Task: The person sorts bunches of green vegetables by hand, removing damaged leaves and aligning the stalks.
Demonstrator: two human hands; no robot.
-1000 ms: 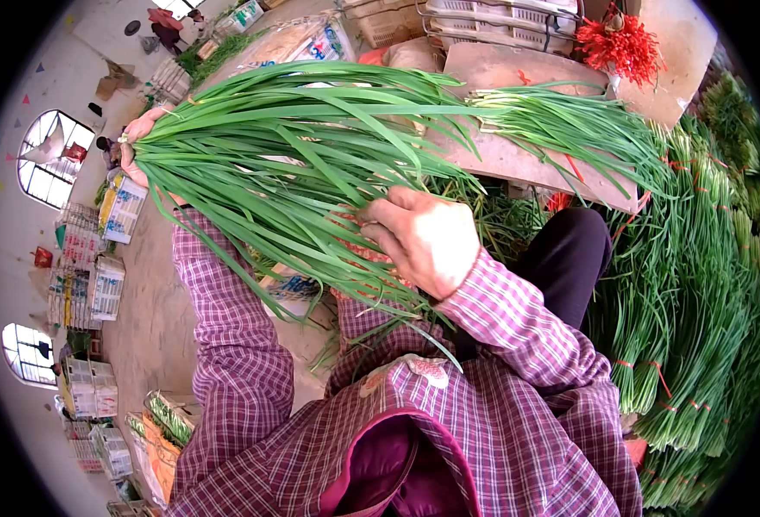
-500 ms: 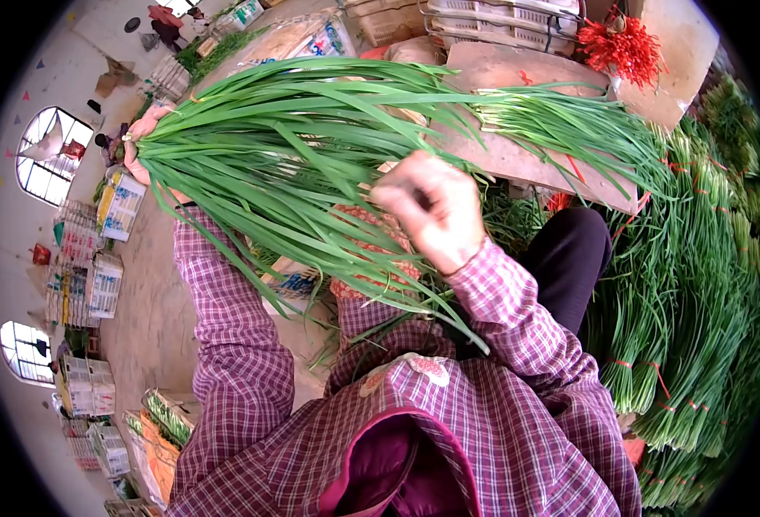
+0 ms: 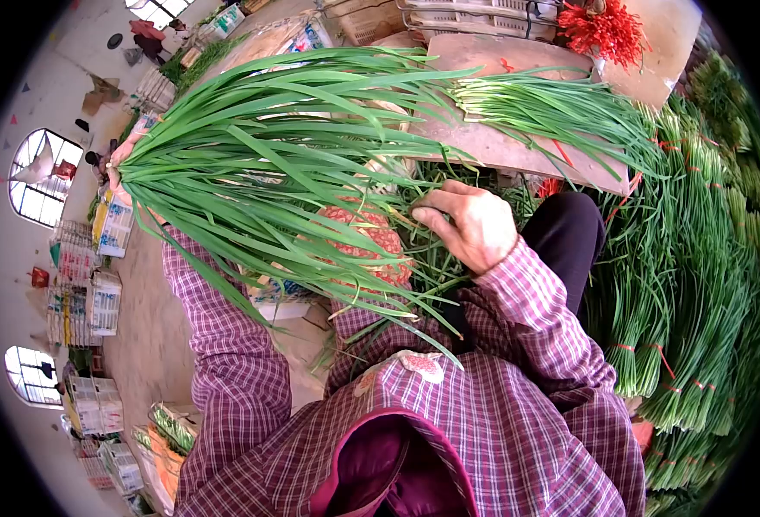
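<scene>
My left hand (image 3: 119, 165), at the far left, is closed around the base of a large bunch of garlic chives (image 3: 250, 164). Its long green leaves fan out to the right across my lap. At the leaf tips, my right hand (image 3: 476, 226) is closed in a pinch, with what looks like a thin chive leaf at its fingertips. A smaller pile of garlic chives (image 3: 544, 108) lies on a board (image 3: 449, 129) just beyond my right hand.
Tied chive bundles (image 3: 681, 284) are heaped along my right side. Red ties (image 3: 602, 33) hang in a cluster at the back right. Plastic crates (image 3: 483, 21) stand behind the board. Loose leaves (image 3: 449, 258) lie below my right hand. Stacked boxes (image 3: 95, 405) line the left.
My right hand has moved slightly right and down, its fingers now pinched at the leaf tips. My left hand has shifted a little left with the bunch. The view has turned slightly.
</scene>
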